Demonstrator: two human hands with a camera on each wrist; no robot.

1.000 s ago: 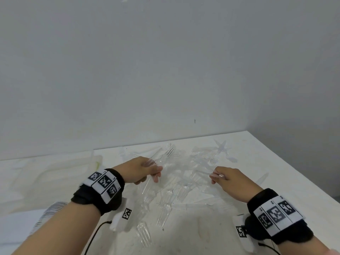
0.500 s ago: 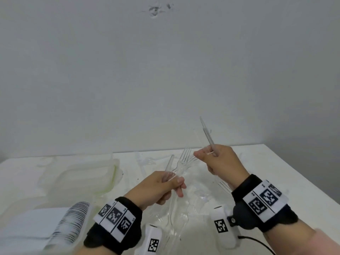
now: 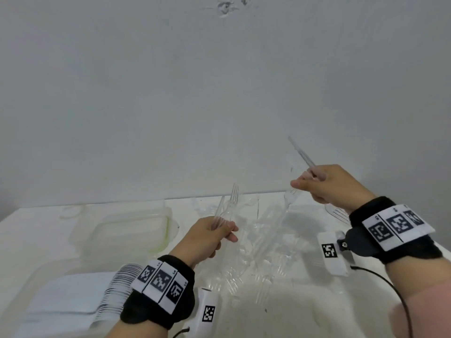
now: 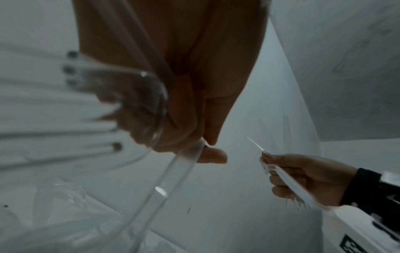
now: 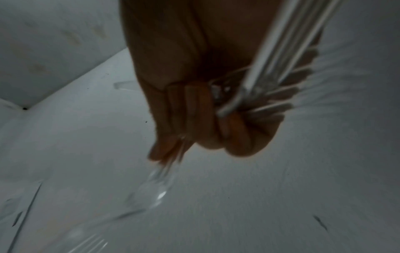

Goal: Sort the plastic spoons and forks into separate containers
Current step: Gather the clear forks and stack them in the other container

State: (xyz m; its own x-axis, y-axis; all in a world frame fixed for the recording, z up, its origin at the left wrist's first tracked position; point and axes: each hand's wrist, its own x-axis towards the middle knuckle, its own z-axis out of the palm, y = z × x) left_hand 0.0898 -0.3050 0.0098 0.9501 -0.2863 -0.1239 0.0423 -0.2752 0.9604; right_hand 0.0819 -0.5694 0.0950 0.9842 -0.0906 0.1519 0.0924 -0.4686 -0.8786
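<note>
Holding clear plastic forks point(image 3: 230, 203) by their handles, the left hand point(image 3: 207, 237) has its fingers curled round them, tines pointing up and away toward the far wall. The right hand point(image 3: 329, 184) is lifted higher on the right, fingers wrapped round its own bundle of clear cutlery point(image 3: 302, 156): one end sticks up past the knuckles, and fork tines show below the wrist. Whether a spoon is mixed in there cannot be told; the right wrist view is too blurred.

Beneath and between the hands, a loose pile of clear cutlery point(image 3: 263, 252) lies spread on the white table point(image 3: 305, 313), so most of the sorting looks still to be done. To the left sits a translucent container point(image 3: 131, 228), well apart from both hands; what is in it cannot be made out. Nearer on the left, a second container point(image 3: 41, 276) seems to hold a nested row of white spoons point(image 3: 117, 286) beside the left wristband, which suggests some spoons are already sorted. Both handfuls have yet to reach a container.
</note>
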